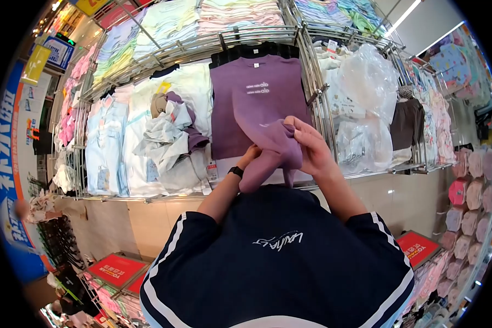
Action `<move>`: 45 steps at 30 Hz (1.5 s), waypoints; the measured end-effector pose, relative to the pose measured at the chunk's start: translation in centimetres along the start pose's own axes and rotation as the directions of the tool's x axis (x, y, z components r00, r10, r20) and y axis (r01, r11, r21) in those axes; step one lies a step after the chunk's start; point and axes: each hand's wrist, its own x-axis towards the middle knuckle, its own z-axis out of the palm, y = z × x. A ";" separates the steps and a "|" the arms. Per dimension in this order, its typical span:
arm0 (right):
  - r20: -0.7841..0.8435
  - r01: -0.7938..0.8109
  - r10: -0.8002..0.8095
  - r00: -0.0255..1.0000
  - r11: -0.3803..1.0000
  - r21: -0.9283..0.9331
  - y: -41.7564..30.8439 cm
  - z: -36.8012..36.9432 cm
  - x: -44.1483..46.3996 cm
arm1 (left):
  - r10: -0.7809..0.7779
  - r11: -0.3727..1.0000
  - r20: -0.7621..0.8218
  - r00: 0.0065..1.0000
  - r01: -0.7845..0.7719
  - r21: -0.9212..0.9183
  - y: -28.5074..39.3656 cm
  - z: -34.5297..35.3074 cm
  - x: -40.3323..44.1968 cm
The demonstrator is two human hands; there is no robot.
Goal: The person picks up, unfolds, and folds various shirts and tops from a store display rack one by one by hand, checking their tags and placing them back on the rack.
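A purple T-shirt (229, 98) with small white lettering lies across the display rack in front of me, over a black garment (257, 50). Its lower part is lifted and bunched up towards my body. My right hand (313, 150) is closed on this raised cloth, pinching it between thumb and fingers. My left hand (248, 157), with a black band on the wrist, reaches in at the left side of the bunched fabric. Most of its fingers are hidden by the cloth, so its grip cannot be made out.
Left of the T-shirt, a crumpled grey garment (167, 139) lies on white clothes. Light-blue folded clothes (105, 145) are further left. Clear plastic bags (366, 82) lie on the right. Metal rails (317, 104) divide the rack, and stacked pastel clothes (240, 17) fill the upper shelf.
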 end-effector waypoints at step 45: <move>-0.517 -0.283 0.380 0.767 0.923 0.259 2.0 -6.3 -3.2 | 0.099 0.985 -0.354 0.930 -0.143 -0.099 16.4 15.1 -10.3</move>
